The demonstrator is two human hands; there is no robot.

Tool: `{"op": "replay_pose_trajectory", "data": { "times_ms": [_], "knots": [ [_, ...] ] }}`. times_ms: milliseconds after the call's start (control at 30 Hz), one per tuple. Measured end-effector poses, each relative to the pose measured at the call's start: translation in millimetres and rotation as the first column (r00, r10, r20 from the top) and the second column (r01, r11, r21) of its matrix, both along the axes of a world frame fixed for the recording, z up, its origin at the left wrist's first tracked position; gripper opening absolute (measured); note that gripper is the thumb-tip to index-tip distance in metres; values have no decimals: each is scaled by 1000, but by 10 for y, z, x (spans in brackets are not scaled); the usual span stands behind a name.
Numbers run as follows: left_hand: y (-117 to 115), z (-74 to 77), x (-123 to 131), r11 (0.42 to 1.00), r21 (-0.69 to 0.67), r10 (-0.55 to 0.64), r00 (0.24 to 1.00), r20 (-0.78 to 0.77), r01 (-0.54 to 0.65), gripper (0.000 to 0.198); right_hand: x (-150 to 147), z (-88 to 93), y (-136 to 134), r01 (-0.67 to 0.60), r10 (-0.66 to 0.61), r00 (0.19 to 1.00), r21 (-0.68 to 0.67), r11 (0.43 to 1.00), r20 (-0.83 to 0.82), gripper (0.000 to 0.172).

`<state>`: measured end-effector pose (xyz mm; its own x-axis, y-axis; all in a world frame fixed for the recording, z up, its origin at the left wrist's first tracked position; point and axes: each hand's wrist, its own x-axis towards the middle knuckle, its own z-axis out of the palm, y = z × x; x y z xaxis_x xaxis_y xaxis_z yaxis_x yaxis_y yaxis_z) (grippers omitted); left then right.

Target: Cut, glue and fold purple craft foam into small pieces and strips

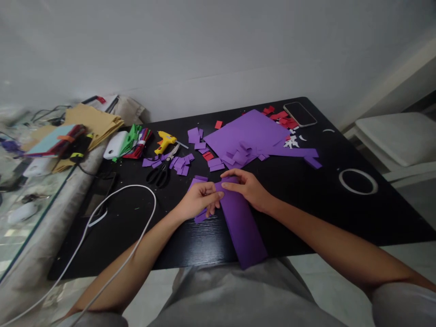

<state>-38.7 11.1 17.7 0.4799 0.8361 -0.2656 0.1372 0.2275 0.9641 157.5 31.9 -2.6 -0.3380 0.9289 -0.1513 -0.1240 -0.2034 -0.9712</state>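
A long purple paper strip (243, 227) lies on the black table (306, 195) and hangs over its near edge toward my lap. My left hand (199, 202) pinches the strip's far left corner, fingers curled. My right hand (247, 186) grips the far end of the same strip, fingers bent over its edge. Small purple paper pieces (200, 217) lie under and beside my left hand.
A large purple sheet (248, 134) with cut purple and red scraps lies farther back. Black scissors (163, 170), a yellow glue gun (165, 141), a phone (299, 113), a white ring (357, 181), a white cable (129, 190) and coloured paper rolls (136, 143) also sit there.
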Motion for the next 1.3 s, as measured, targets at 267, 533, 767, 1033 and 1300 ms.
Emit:
{"op": "replay_pose_trajectory", "data": {
  "times_ms": [267, 533, 767, 1033, 1300],
  "knots": [
    [10, 0, 0, 1000, 13, 14, 1000, 1, -14, 42, 7, -48, 15, 52, -59, 996, 108, 993, 60, 31],
    [4, -14, -5, 1000, 1, 7, 1000, 5, -7, 41, 7, -79, 19, 54, -61, 996, 105, 993, 60, 32],
    [23, -45, -6, 984, 105, 135, 984, 113, -147, 35, 13, -24, 20, 36, -36, 999, 9, 999, -2, 32],
    [52, -42, -39, 930, 295, 185, 972, 142, -220, 34, 22, -33, 49, -52, 34, 986, -112, 992, -162, 30],
    [35, -64, -16, 917, 311, 220, 967, 128, -250, 33, 19, -77, 47, -80, 53, 981, -141, 987, -184, 28]
  ]
}}
